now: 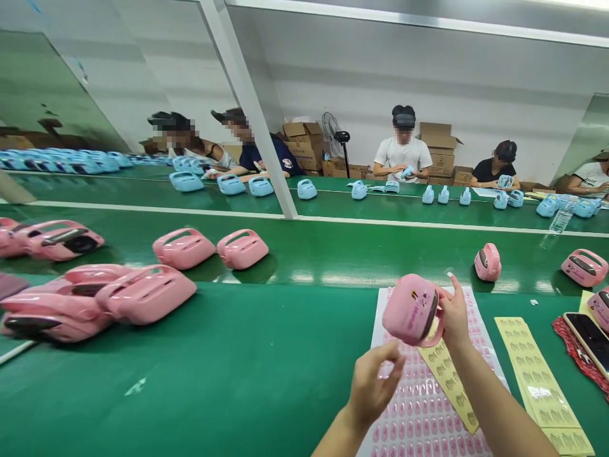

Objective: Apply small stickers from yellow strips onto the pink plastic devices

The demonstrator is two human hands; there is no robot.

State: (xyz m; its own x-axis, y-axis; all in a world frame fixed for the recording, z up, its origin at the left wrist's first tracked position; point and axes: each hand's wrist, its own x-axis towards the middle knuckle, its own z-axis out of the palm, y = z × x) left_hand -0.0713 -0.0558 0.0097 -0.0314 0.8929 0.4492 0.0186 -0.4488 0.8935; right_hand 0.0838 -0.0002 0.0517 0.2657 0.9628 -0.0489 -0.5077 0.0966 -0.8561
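My right hand (455,314) grips the handle of a pink plastic case (410,309), holding it raised over the sheets. Dark and purple printing marks the case's face, and a dark panel runs along one side. That hand's forefinger points up with a small white bit (450,274) at its tip. Just below the case, my left hand (378,384) is curled, thumb and forefinger close together; whether anything is between them cannot be made out. Underneath lies a white sheet of pink oval stickers (404,406), partly covered by a yellow sticker strip (450,374).
More yellow sticker sheets (542,374) and a phone (590,339) on red material lie to the right. Several pink cases (147,295) stand at left, others (488,262) along the green bench (238,381). Co-workers (403,152) sit opposite behind blue cases (307,189). A white post (257,108) rises mid-bench.
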